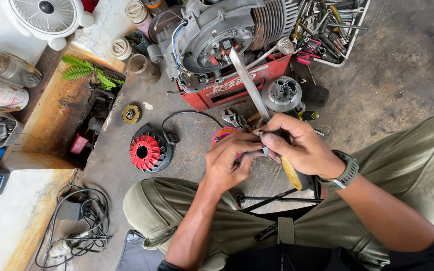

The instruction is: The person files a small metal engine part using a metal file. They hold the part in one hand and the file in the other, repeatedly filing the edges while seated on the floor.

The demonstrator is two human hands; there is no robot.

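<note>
Both hands pinch one small metal part: left hand (229,160) steadies it, right hand (297,145) also grips a yellow-handled tool (292,173). Next move probably needs careful fitting toward the engine (217,40).

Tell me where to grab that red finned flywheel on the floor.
Grip the flywheel by its outer finned rim, coming straight down from above. It lies flat, open face up, with bare floor on its right; a black cable sits close by.
</note>
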